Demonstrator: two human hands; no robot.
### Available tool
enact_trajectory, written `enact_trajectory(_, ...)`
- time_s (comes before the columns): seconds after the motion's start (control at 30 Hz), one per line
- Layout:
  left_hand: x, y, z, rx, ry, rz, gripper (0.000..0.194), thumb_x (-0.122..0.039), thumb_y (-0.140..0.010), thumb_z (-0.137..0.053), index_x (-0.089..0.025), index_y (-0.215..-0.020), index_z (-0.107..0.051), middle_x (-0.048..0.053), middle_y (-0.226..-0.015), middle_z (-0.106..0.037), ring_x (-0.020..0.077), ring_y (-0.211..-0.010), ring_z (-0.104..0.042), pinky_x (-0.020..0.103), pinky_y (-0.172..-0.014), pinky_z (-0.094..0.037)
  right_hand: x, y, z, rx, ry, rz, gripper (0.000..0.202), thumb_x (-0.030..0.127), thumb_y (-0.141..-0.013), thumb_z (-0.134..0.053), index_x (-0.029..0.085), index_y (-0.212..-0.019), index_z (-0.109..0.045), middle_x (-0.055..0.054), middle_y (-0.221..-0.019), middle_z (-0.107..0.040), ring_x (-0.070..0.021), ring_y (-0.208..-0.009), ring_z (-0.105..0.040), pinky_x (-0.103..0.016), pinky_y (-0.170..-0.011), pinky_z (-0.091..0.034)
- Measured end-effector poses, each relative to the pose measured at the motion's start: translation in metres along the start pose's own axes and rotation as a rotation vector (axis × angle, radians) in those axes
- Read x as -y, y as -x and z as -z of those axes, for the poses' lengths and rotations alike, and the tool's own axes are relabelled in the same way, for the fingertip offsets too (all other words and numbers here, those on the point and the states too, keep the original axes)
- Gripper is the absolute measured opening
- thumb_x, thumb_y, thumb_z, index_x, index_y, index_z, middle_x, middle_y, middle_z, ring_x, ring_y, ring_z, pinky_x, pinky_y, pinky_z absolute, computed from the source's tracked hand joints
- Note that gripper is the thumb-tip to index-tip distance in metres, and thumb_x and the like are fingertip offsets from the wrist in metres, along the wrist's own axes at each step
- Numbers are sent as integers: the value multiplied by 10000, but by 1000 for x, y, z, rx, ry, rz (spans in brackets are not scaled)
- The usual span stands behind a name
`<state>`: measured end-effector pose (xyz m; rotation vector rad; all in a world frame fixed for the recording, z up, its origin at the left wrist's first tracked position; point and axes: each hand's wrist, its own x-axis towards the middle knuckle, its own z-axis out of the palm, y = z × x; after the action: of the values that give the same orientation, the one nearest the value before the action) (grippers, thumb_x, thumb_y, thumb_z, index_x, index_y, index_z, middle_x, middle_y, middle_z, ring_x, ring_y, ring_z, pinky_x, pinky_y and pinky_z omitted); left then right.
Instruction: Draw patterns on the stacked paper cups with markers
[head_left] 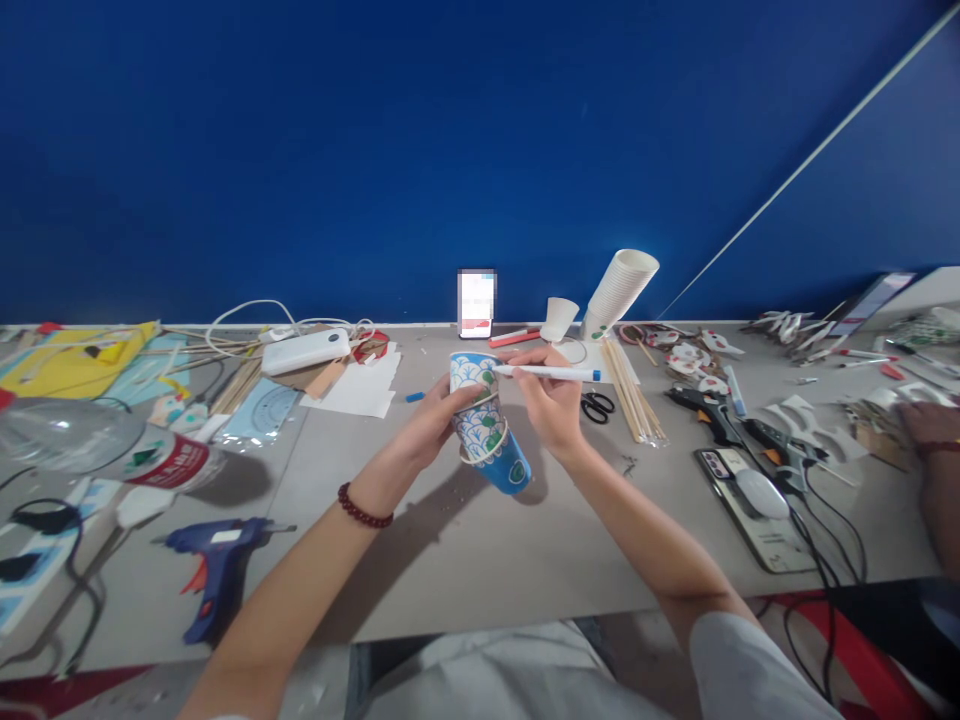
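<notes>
My left hand (431,425) is closed around a tilted stack of paper cups (481,432) held above the table. The upper cups carry a blue scalloped pattern with green patches, and the lowest part is mostly solid blue with a green mark. In my right hand (546,400) is a white marker pen (559,374) with a blue end, lying nearly level. Its tip points left at the top cup's side, close to the rim; whether it touches cannot be made out. A small blue pen cap (414,397) lies on the table left of the cups.
A lit phone (477,305) leans on the blue wall. Behind my right hand stand a white cup (559,318) and a tall cup stack (621,290). Scissors (598,407), wooden sticks (631,390) and glue guns lie around. A plastic bottle (112,445) is left; another person's hand (930,425) rests far right.
</notes>
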<state>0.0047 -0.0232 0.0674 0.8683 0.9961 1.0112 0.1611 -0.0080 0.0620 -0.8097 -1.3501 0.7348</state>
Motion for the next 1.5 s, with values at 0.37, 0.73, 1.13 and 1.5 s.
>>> enact_trajectory(0.37, 6, -2, 3, 56, 93, 20, 342, -386, -707, -767, -171, -958, -678, 41, -810, -674, 198, -751, -610, 315, -712, -444, 2, -1, 0, -56, -72, -63, 18, 256, -850, -604, 240, -846, -612, -13, -871, -723, -187, -870, -721, -377, -805, -588)
enact_trajectory(0.73, 6, -4, 2, 53, 164, 3, 391, -347, -721, -762, -188, -1067, -671, 30, -934, -700, 178, -826, -622, 281, -739, -467, 3, 0, 0, -30, -55, 2, 24, 224, -850, -606, 246, -858, -611, -8, -873, -727, -183, -872, -715, -364, -780, -577)
enact_trajectory(1.13, 12, -8, 4, 60, 145, 43, 329, -374, -719, -755, -160, -962, -694, 50, -849, -714, 194, -765, -651, 317, -745, -502, 5, -2, 0, 16, -68, -6, 21, 255, -837, -629, 245, -853, -620, -19, -883, -730, -193, -869, -700, -377, -765, -569)
enact_trajectory(1.5, 8, -8, 4, -14, 184, 8, 324, -339, -702, -780, -175, -964, -683, 21, -861, -702, 167, -778, -626, 279, -725, -468, 3, -3, 3, 94, 102, 71, 46, 216, -845, -622, 242, -872, -649, -34, -938, -723, -204, -944, -682, -400, -867, -543)
